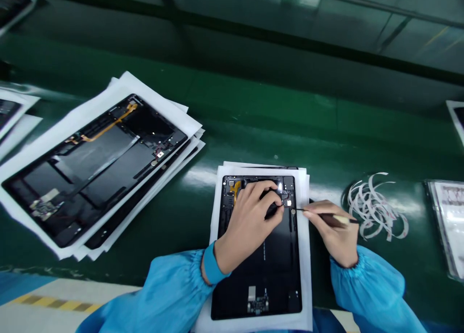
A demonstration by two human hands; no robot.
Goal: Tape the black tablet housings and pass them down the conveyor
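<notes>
An opened tablet [275, 265] lies in front of me, its black inside facing up, on white sheets [306, 275]. My left hand [253, 209] rests over its upper part with the fingers curled in; whatever they may hold is hidden. In my right hand [335, 231] is a thin pen-like tool [340, 219] with a dark, narrow tip, held in a pinch. That tip reaches the tablet's upper right edge, beside a small round part [293, 211]. Under my left fingers an orange flex cable [237, 188] partly shows.
On the left lies a stack of opened tablets [105, 164] between white sheets. Curled white strips [375, 207] are heaped right of my right hand. A clear-covered stack of papers [451, 222] sits at the right edge. All rest on a green table [253, 115].
</notes>
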